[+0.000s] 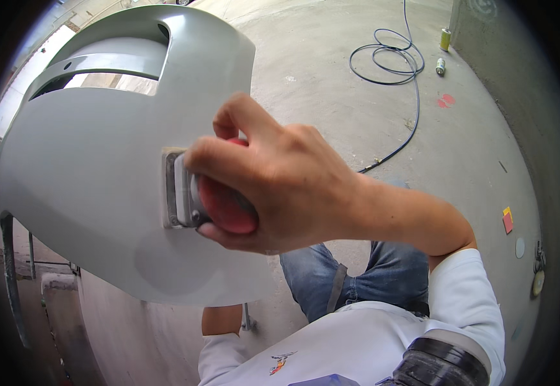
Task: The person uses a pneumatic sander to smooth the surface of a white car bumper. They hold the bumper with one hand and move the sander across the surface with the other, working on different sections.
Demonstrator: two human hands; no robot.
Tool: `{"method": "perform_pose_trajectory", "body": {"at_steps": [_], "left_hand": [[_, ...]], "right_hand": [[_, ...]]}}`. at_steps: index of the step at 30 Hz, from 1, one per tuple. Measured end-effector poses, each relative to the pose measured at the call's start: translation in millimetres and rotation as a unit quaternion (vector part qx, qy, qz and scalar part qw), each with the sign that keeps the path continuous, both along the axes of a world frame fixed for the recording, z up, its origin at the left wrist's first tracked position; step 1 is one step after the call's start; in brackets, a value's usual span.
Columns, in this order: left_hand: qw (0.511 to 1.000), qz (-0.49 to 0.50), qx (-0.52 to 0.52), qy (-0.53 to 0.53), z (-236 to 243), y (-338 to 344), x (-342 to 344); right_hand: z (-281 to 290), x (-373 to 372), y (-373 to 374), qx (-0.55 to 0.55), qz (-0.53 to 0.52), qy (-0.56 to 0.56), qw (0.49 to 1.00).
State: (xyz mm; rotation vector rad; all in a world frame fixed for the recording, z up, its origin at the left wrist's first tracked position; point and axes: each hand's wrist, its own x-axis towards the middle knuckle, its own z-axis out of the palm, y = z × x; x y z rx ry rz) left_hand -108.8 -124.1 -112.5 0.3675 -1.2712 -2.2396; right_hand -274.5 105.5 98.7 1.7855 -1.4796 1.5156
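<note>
My right hand (267,174) is closed around a red-and-silver sanding tool (225,206), its fingers curled over the top and thumb underneath. The tool's rectangular pad (169,190) rests against the middle-right of a large light-grey moulded panel, apparently a vehicle bumper (80,148), which fills the left of the view and has a slotted opening at its top. My left forearm (221,320) rises from the lower edge and disappears behind the panel, hiding that hand.
A metal stand (8,264) is under the panel's left. On the concrete floor lie a coiled hose (386,80), a yellow can (445,40), a small spray can (440,66) and coloured pads (508,220) beside a wall (499,58). A dark-and-grey respirator piece (441,360) intrudes at the lower right.
</note>
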Motion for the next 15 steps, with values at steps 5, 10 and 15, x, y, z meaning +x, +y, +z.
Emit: {"method": "perform_pose_trajectory", "body": {"at_steps": [5,10,15], "left_hand": [[0.999,0.029,0.012,-0.017,4,-9,6],[0.996,0.063,0.045,-0.046,9,-8,27],[0.985,0.085,0.112,-0.095,33,-8,48]], "right_hand": [[16,-69,-34,0.003,-0.022,-0.005,1.000],[43,-130,-34,0.184,0.029,-0.036,0.982],[36,-198,-83,0.193,0.040,-0.085,0.977]]}}
